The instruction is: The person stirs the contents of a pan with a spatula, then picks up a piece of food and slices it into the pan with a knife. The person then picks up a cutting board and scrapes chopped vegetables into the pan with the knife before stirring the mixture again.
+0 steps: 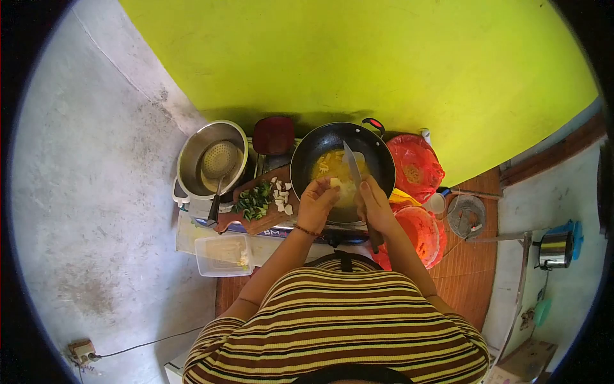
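My left hand [316, 206] is closed, with a small pale food piece [335, 182] pinched at its fingertips. My right hand [378, 206] grips a knife [352, 164] by its dark handle, and the blade points away over the pan. Both hands are above the near side of a black wok [307, 142], whose yellow liquid holds pale strips of food. Left of the wok, a wooden cutting board [263, 224] carries chopped green leaves [254, 201] and white chunks [281, 195].
A steel pot [183, 165] with a perforated skimmer [220, 160] stands at left, beside a dark red bowl [274, 135]. Nearer sits a clear plastic box [206, 262]. Red plastic bags [435, 169] line the right side, by a white cup [437, 203]. A green wall [358, 64] rises behind.
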Motion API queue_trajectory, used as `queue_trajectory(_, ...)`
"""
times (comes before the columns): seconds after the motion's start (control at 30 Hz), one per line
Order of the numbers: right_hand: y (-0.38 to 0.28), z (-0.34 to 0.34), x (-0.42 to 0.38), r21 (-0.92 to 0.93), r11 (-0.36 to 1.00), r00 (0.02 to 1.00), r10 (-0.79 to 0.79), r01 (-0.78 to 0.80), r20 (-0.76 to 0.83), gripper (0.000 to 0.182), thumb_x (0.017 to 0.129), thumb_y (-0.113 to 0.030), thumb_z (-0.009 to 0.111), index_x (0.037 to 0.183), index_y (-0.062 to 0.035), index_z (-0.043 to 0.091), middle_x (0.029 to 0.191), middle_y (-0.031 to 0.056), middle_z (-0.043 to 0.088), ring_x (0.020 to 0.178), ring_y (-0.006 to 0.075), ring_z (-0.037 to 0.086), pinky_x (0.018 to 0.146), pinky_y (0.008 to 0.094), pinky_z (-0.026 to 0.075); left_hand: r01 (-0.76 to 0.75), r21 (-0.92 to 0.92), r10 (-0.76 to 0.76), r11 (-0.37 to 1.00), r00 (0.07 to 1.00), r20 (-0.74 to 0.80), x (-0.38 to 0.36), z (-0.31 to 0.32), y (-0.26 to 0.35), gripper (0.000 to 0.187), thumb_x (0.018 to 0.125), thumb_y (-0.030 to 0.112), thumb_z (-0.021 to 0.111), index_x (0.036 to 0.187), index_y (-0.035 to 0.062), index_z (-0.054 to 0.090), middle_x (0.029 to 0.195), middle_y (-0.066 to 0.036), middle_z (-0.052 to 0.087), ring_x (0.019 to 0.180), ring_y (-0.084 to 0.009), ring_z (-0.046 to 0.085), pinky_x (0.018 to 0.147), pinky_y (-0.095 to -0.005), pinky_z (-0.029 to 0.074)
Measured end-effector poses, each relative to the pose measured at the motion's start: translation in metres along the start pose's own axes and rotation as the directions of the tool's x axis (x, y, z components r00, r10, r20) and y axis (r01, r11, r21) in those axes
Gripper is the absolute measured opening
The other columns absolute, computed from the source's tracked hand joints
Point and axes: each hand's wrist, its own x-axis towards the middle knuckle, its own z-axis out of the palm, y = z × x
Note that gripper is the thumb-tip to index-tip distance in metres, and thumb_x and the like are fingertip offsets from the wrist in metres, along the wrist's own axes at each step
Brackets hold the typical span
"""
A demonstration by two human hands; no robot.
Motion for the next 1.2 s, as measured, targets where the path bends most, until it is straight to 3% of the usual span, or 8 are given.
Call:
queue_trajectory(0.2, -0.01, 0.002, -0.004, 0.037, 0.992, 0.987, 0.114, -0.119, 0.116, 0.036, 0.098, -0.038, 0.037, 0.11, -0.0043, 0.043, 0.064, 0.0003, 0.041, 0.047, 0.0064, 0.04, 0.041, 0.0209, 0.034, 0.0, 0.067, -0.003, 0.998, 0.999, 0.052, 0.003, 0.0, 0.003, 0.025, 0.084, 0.0, 0.061, 0.107, 0.0069, 0.055, 0.097, -0.002, 0.058, 0.09, -0.0128, 0.059, 0.079, -0.0259, 0.051)
queue_trajectory(0.3, -0.004, 0.002, -0.003, -0.244, 0.97, 0.995, 0.035, -0.012, 0.09, 0.037, 0.098, -0.035, 0.034, 0.113, -0.0016, 0.041, 0.064, 0.0089, 0.051, 0.05, 0.0191, 0.052, 0.045, 0.0319, 0.04, -0.04, 0.057, 0.036, 0.998, 0.997, 0.068, 0.006, -0.005, -0.004, 0.025, 0.084, 0.0, 0.062, 0.107, 0.0057, 0.055, 0.097, -0.002, 0.059, 0.089, -0.0129, 0.059, 0.078, -0.0263, 0.052)
queue_trajectory(0.4, -0.001, 0.003, -0.003, -0.632, 0.748, 0.976, -0.208, 0.205, 0.07, 0.036, 0.097, -0.03, 0.033, 0.114, 0.0013, 0.039, 0.07, 0.0221, 0.058, 0.061, 0.0387, 0.058, 0.055, 0.045, 0.043, -0.029, 0.095, 0.027, 0.995, 0.999, 0.017, 0.004, -0.001, -0.004, 0.025, 0.083, -0.001, 0.063, 0.106, 0.0045, 0.055, 0.096, -0.003, 0.06, 0.087, -0.0131, 0.06, 0.075, -0.026, 0.053)
queue_trajectory(0.5, -0.006, 0.007, -0.005, -0.698, 0.699, 0.985, -0.166, 0.154, 0.051, 0.034, 0.096, -0.027, 0.034, 0.112, 0.0022, 0.038, 0.077, 0.0295, 0.058, 0.074, 0.0485, 0.056, 0.063, 0.0524, 0.042, -0.016, 0.138, 0.013, 0.99, 1.0, 0.02, 0.001, 0.003, 0.0, 0.023, 0.082, -0.001, 0.063, 0.104, 0.004, 0.056, 0.095, -0.004, 0.061, 0.085, -0.0136, 0.062, 0.072, -0.0261, 0.054)
queue_trajectory(0.7, -0.001, 0.009, -0.005, -0.765, 0.626, 0.977, -0.213, 0.151, 0.018, 0.028, 0.096, -0.028, 0.036, 0.106, -0.0017, 0.039, 0.077, 0.0278, 0.058, 0.074, 0.0463, 0.057, 0.062, 0.0523, 0.043, 0.054, 0.076, -0.055, 0.996, 0.999, 0.004, 0.001, 0.001, -0.002, 0.017, 0.083, 0.001, 0.063, 0.099, 0.0042, 0.058, 0.092, -0.005, 0.063, 0.084, -0.0144, 0.063, 0.073, -0.0265, 0.055)
queue_trajectory(0.9, -0.001, 0.007, -0.001, -0.685, 0.718, 0.971, -0.229, 0.12, -0.07, 0.028, 0.097, -0.028, 0.035, 0.103, -0.0018, 0.042, 0.075, 0.0253, 0.058, 0.072, 0.0459, 0.057, 0.061, 0.0505, 0.042, 0.07, 0.061, -0.071, 0.996, 0.997, 0.013, 0.0, 0.002, 0.0, 0.017, 0.083, 0.002, 0.063, 0.099, 0.0039, 0.058, 0.091, -0.005, 0.063, 0.083, -0.0143, 0.063, 0.073, -0.0271, 0.055)
queue_trajectory(1.0, 0.0, 0.002, 0.0, -0.546, 0.836, 0.986, -0.132, 0.054, -0.105, 0.034, 0.097, -0.031, 0.034, 0.111, -0.0019, 0.044, 0.071, 0.0232, 0.057, 0.07, 0.0452, 0.057, 0.061, 0.048, 0.042, 0.046, 0.042, -0.046, 0.998, 0.999, -0.011, 0.0, 0.001, -0.001, 0.019, 0.083, 0.002, 0.063, 0.102, 0.0036, 0.057, 0.093, -0.004, 0.061, 0.082, -0.0143, 0.062, 0.073, -0.0273, 0.055)
queue_trajectory(1.2, -0.021, 0.003, -0.006, -0.508, 0.861, 1.0, -0.017, 0.019, 0.008, 0.042, 0.097, -0.032, 0.033, 0.129, -0.004, 0.039, 0.071, 0.0235, 0.057, 0.071, 0.0444, 0.057, 0.062, 0.0461, 0.043, -0.007, 0.076, 0.013, 0.997, 0.997, -0.076, 0.0, 0.003, 0.0, 0.023, 0.086, 0.001, 0.059, 0.109, 0.0026, 0.055, 0.093, -0.004, 0.059, 0.083, -0.0132, 0.061, 0.073, -0.026, 0.055)
